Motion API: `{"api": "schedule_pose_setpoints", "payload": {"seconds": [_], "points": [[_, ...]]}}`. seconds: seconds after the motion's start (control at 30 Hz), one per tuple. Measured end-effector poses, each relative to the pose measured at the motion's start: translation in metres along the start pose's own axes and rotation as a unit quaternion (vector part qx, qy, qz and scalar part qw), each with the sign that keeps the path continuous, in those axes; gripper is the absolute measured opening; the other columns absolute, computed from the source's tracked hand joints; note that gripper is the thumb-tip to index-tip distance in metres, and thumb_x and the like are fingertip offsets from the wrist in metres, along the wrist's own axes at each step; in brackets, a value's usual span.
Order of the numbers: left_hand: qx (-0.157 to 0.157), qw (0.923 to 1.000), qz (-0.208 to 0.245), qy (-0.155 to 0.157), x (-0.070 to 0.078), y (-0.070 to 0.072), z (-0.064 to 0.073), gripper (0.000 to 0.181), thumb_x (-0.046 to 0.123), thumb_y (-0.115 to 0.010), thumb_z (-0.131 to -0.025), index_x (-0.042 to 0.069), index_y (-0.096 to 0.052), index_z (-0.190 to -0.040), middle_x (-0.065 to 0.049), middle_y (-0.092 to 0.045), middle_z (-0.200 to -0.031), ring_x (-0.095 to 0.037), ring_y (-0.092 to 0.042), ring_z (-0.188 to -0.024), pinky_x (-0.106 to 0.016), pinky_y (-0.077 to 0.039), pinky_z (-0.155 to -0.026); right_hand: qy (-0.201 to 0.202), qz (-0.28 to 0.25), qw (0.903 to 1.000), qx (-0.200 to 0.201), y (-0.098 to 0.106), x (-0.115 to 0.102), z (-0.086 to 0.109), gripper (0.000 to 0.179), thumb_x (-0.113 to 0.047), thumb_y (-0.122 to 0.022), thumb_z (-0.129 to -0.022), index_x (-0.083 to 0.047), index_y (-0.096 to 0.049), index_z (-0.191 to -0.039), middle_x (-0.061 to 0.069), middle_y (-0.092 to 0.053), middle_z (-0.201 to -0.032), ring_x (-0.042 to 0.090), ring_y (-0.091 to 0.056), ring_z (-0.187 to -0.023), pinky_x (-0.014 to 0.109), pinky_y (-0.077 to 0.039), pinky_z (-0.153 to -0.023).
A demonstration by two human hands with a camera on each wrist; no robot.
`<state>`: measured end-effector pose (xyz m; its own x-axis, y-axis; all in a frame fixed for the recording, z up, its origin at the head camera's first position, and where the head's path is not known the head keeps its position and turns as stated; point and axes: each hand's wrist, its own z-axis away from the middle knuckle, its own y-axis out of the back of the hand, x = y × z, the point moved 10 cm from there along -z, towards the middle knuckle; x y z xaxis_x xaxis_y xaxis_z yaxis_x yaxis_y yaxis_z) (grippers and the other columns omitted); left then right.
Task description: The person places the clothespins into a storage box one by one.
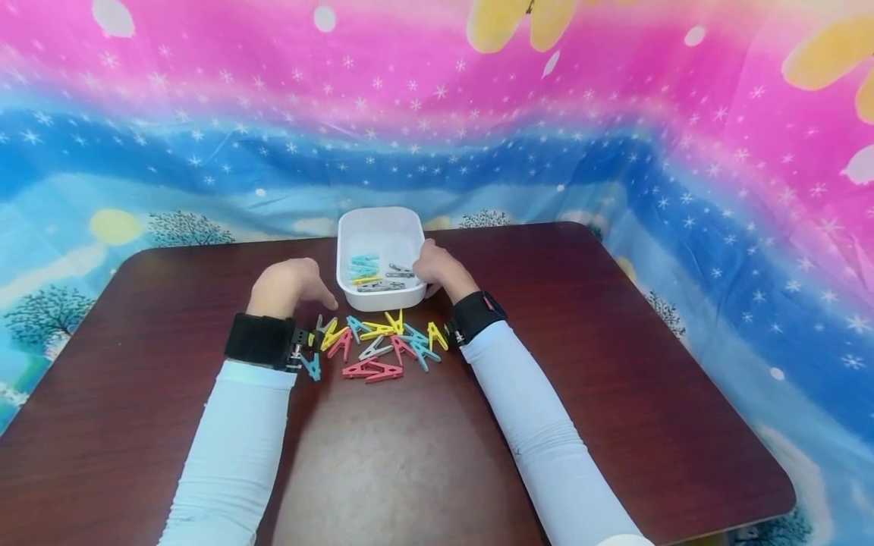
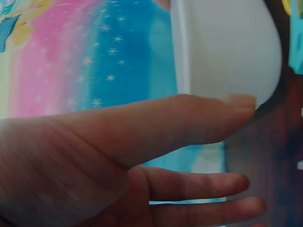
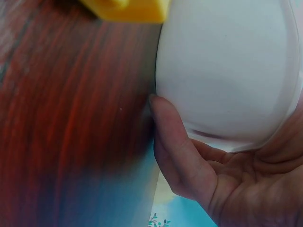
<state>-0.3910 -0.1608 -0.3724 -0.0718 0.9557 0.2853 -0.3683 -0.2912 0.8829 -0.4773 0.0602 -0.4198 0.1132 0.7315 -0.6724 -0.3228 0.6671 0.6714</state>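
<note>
Gripping the white plastic bin by its right side, right hand on duty.
Holding the left hand straight-fingered by the near left corner, can't really tell if touching. Seeing some clothespins inside, plus scattered clothespins in front on the wood table.

1. The tub is open from above; pegs lie in its front part, leaving room behind them.
2. The right hand blocks the tub's right side.
3. The left hand crowds its left front corner.
4. Loose pegs obstruct the front.
5. Behind hangs the cloth.
6. Table lies free outside both arms, and between them nearer the person.
</note>
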Motion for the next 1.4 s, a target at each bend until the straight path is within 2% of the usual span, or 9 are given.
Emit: {"api": "schedule_pose_setpoints", "payload": {"seconds": [0.27,0.4,0.73,0.9,1.07,1.2,1.4], "points": [[-0.041,0.999,-0.002,0.019,-0.006,-0.021,-0.006,0.049,0.033,-0.082,-0.081,-0.002,-0.068,-0.113,-0.02,-0.066,-0.106,-0.033,-0.059,-0.093,-0.044,-0.055,-0.075,0.0,-0.001,1.0,-0.01,-0.008,0.002,-0.002,0.064,-0.008,-0.046,-0.106,-0.003,-0.012,-0.159,0.023,-0.051,-0.134,0.033,-0.066,-0.104,0.04,-0.063,-0.065],[-0.055,0.9984,-0.005,0.015,-0.004,-0.03,-0.01,0.045,0.03,-0.084,-0.08,-0.001,-0.071,-0.109,-0.02,-0.067,-0.105,-0.032,-0.06,-0.093,-0.041,-0.055,-0.074,-0.005,-0.003,0.9999,-0.009,-0.008,0.005,-0.002,0.065,-0.008,-0.046,-0.106,-0.003,-0.01,-0.16,0.022,-0.051,-0.135,0.033,-0.066,-0.103,0.041,-0.063,-0.065],[-0.073,0.9971,-0.007,0.02,0.003,-0.037,-0.015,0.027,0.021,-0.079,-0.083,0.001,-0.074,-0.101,-0.015,-0.068,-0.095,-0.027,-0.061,-0.084,-0.035,-0.054,-0.069,-0.004,-0.007,1.0,-0.004,-0.002,0.005,-0.001,0.064,-0.007,-0.046,-0.105,-0.003,-0.011,-0.159,0.022,-0.052,-0.132,0.033,-0.066,-0.103,0.043,-0.063,-0.067],[-0.06,0.9981,-0.009,0.014,0.005,-0.034,-0.017,0.027,0.016,-0.078,-0.08,-0.002,-0.073,-0.1,-0.016,-0.068,-0.094,-0.028,-0.062,-0.081,-0.035,-0.055,-0.067,-0.002,-0.006,1.0,0.002,0.0,0.002,0.0,0.064,-0.007,-0.046,-0.105,-0.004,-0.012,-0.159,0.022,-0.052,-0.129,0.033,-0.066,-0.101,0.042,-0.063,-0.065],[-0.039,0.9991,-0.012,0.011,0.005,-0.03,-0.018,0.033,0.015,-0.079,-0.079,-0.003,-0.07,-0.106,-0.018,-0.068,-0.099,-0.032,-0.062,-0.086,-0.039,-0.056,-0.071,0.0,-0.003,1.0,0.004,0.001,0.0,0.0,0.065,-0.008,-0.046,-0.106,-0.004,-0.01,-0.16,0.022,-0.053,-0.127,0.032,-0.066,-0.1,0.04,-0.063,-0.064],[-0.031,0.9995,-0.002,0.011,0.003,-0.029,-0.018,0.039,0.018,-0.081,-0.08,-0.003,-0.068,-0.11,-0.019,-0.068,-0.102,-0.033,-0.062,-0.089,-0.041,-0.057,-0.074,-0.001,-0.001,1.0,0.003,0.001,-0.001,0.0,0.065,-0.008,-0.046,-0.106,-0.004,-0.01,-0.16,0.021,-0.053,-0.126,0.032,-0.066,-0.1,0.04,-0.063,-0.065],[-0.027,0.9995,0.004,0.015,0.001,-0.029,-0.018,0.039,0.019,-0.081,-0.081,-0.004,-0.068,-0.11,-0.019,-0.067,-0.098,-0.031,-0.062,-0.084,-0.038,-0.056,-0.071,-0.002,-0.002,1.0,0.0,0.0,-0.001,0.0,0.064,-0.008,-0.045,-0.106,-0.004,-0.01,-0.16,0.022,-0.054,-0.126,0.033,-0.067,-0.099,0.041,-0.063,-0.065]]}}
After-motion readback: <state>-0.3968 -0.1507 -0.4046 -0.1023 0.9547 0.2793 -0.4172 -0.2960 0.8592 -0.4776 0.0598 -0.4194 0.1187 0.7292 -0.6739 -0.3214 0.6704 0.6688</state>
